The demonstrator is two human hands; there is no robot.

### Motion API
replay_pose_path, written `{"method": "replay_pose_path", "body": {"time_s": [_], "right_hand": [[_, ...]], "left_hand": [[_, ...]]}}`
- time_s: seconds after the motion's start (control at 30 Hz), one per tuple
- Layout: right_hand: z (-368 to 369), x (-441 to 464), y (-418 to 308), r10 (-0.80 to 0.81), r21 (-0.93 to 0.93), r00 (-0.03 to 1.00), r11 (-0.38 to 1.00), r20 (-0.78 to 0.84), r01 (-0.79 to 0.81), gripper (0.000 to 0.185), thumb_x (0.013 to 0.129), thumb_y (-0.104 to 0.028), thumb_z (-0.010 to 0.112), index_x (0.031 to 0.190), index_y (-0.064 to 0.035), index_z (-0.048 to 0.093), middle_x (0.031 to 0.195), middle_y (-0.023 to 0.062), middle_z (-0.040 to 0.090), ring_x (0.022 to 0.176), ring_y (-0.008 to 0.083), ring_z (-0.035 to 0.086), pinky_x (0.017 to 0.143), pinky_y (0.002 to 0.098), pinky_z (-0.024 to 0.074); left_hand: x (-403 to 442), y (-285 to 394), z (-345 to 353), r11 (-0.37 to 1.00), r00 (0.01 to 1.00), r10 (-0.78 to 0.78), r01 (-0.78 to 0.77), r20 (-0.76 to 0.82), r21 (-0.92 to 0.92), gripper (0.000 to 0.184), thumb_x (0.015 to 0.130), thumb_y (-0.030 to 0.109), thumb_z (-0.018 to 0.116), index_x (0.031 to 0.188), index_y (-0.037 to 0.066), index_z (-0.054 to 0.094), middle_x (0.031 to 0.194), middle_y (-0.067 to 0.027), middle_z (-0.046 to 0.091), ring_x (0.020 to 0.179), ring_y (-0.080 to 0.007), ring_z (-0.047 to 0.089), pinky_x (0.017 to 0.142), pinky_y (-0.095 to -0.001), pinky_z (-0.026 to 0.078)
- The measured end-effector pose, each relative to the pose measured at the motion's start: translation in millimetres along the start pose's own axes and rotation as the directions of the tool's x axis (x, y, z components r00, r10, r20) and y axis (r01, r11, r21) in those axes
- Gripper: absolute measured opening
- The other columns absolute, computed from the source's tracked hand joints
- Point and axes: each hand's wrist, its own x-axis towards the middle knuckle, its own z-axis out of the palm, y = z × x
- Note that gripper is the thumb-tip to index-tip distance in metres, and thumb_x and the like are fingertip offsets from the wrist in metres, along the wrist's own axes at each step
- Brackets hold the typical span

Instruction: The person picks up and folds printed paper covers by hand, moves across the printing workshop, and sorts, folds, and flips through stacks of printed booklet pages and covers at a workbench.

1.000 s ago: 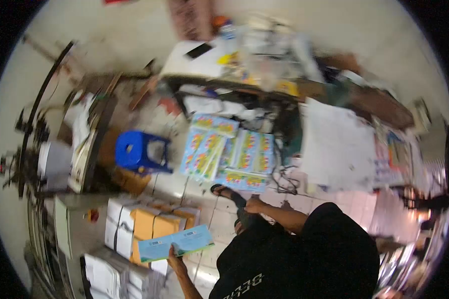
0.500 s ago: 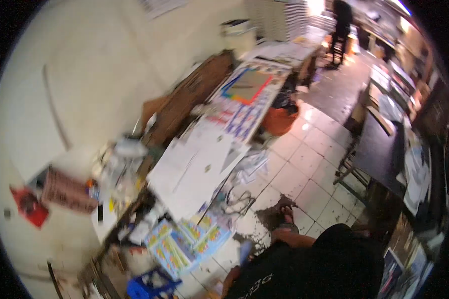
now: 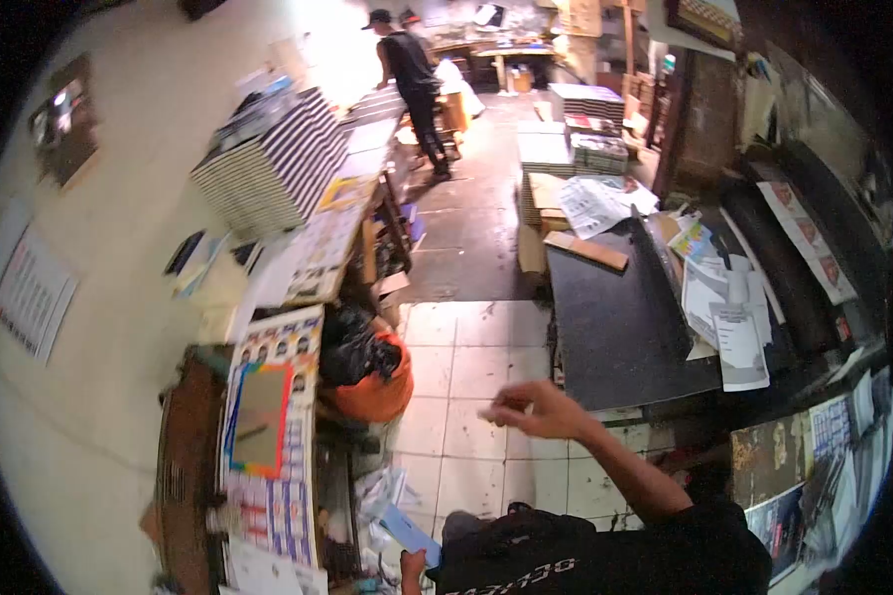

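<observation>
1. Pale-blue card (image 3: 399,526) is slanting at six o'clock in the view, the left hand (image 3: 414,567) pinching its lower end, fingers partly hidden.
2. It is probably handling as light, bendy and easily creased; a flat grip along its long edge would be suiting it.
3. Right hand (image 3: 541,409), at five o'clock, is curling its fingers loosely, holding nothing visible.
4. Orange bag (image 3: 379,397) is sitting at seven o'clock, black-topped table (image 3: 625,322) standing at three.

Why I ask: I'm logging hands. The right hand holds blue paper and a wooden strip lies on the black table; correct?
Wrong hand: the head view shows the left hand holding the blue paper; a wooden strip lies on the black table.
</observation>
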Motion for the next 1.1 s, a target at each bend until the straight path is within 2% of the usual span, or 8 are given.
{"method": "replay_pose_path", "body": {"time_s": [0.03, 0.1, 0.17, 0.33, 0.57, 0.77, 0.93, 1.1], "right_hand": [[-34.9, 17.2, -34.9, -0.08, 0.17, 0.994, 0.981, -0.073, 0.092, 0.046, 0.093, -0.043, 0.055, 0.085, 0.0016, 0.067, 0.072, 0.011, 0.065, 0.062, 0.019, 0.061, 0.058, 0.0322, 0.0494], [-90.4, 39.3, -93.8, -0.315, 0.424, 0.929, 0.827, -0.196, 0.37, 0.059, 0.092, -0.051, 0.052, 0.069, 0.0017, 0.064, 0.063, 0.0101, 0.062, 0.054, 0.0147, 0.056, 0.05, 0.0259, 0.0428], [-118.0, 70.6, -131.4, -0.447, 0.538, 0.837, 0.643, -0.315, 0.546, 0.072, 0.084, -0.067, 0.053, 0.055, -0.0009, 0.06, 0.054, 0.0092, 0.057, 0.04, 0.0148, 0.046, 0.038, 0.0257, 0.0327], [-159.4, 195.0, -126.8, -0.699, 0.368, 0.584, 0.458, -0.413, 0.809, 0.067, 0.083, -0.063, 0.055, 0.057, -0.0012, 0.059, 0.054, 0.0093, 0.057, 0.041, 0.0161, 0.048, 0.039, 0.0265, 0.0338], [-254.9, 377.0, -86.9, -0.774, 0.127, 0.527, 0.519, -0.351, 0.846, 0.06, 0.081, -0.057, 0.058, 0.059, -0.0015, 0.059, 0.056, 0.0094, 0.057, 0.043, 0.018, 0.05, 0.04, 0.0277, 0.0354], [-351.6, 506.3, -2.8, -0.774, 0.082, 0.522, 0.531, -0.358, 0.844, 0.054, 0.08, -0.052, 0.06, 0.061, -0.0018, 0.059, 0.057, 0.0096, 0.057, 0.044, 0.0196, 0.051, 0.04, 0.0287, 0.0367], [-464.7, 615.7, 68.9, -0.789, 0.059, 0.496, 0.512, -0.363, 0.857, 0.049, 0.078, -0.048, 0.062, 0.062, -0.002, 0.059, 0.057, 0.0097, 0.058, 0.045, 0.0209, 0.053, 0.041, 0.0295, 0.0378], [-599.0, 735.0, 120.2, -0.805, 0.039, 0.488, 0.506, -0.336, 0.862, 0.045, 0.077, -0.044, 0.064, 0.064, -0.0023, 0.058, 0.058, 0.0098, 0.058, 0.047, 0.0222, 0.054, 0.041, 0.0304, 0.0389]], "left_hand": [[24.4, 33.8, 0.5, 0.999, 0.998, -0.036, 0.037, -0.048, 0.005, 0.053, 0.071, 0.033, 0.072, 0.107, -0.005, 0.062, 0.103, -0.0239, 0.066, 0.099, -0.0361, 0.064, 0.083, -0.0429, 0.05], [72.4, 85.8, 0.0, 0.998, 0.998, -0.003, -0.001, 0.064, 0.06, 0.051, 0.072, 0.032, 0.072, 0.106, -0.005, 0.062, 0.103, -0.0235, 0.066, 0.098, -0.0356, 0.064, 0.083, -0.0428, 0.05], [123.6, 138.9, 3.0, 0.991, 0.981, 0.048, -0.07, 0.187, 0.113, 0.05, 0.073, 0.032, 0.071, 0.106, -0.005, 0.062, 0.102, -0.0231, 0.066, 0.097, -0.0351, 0.064, 0.082, -0.0426, 0.05], [272.4, 281.2, -10.5, 0.928, 0.904, 0.156, -0.273, 0.399, 0.254, 0.048, 0.074, 0.031, 0.071, 0.104, -0.005, 0.062, 0.1, -0.0221, 0.066, 0.095, -0.0338, 0.063, 0.081, -0.0422, 0.05], [482.0, 593.4, -45.1, 0.804, 0.82, 0.328, -0.503, 0.469, 0.317, 0.044, 0.076, 0.03, 0.07, 0.103, -0.004, 0.062, 0.097, -0.0207, 0.066, 0.092, -0.032, 0.063, 0.079, -0.0417, 0.049], [603.6, 846.1, -20.7, 0.752, 0.763, 0.468, -0.609, 0.446, 0.252, 0.041, 0.078, 0.029, 0.069, 0.101, -0.004, 0.062, 0.095, -0.0194, 0.066, 0.089, -0.0304, 0.062, 0.077, -0.0412, 0.049], [683.2, 985.7, 10.3, 0.76, 0.77, 0.464, -0.6, 0.438, 0.25, 0.039, 0.079, 0.028, 0.069, 0.1, -0.004, 0.062, 0.093, -0.0184, 0.066, 0.086, -0.0291, 0.062, 0.076, -0.0409, 0.049], [747.9, 1069.0, 36.0, 0.808, 0.828, 0.337, -0.498, 0.448, 0.315, 0.036, 0.08, 0.027, 0.068, 0.099, -0.003, 0.062, 0.091, -0.0174, 0.066, 0.084, -0.0279, 0.061, 0.075, -0.0405, 0.048]]}}
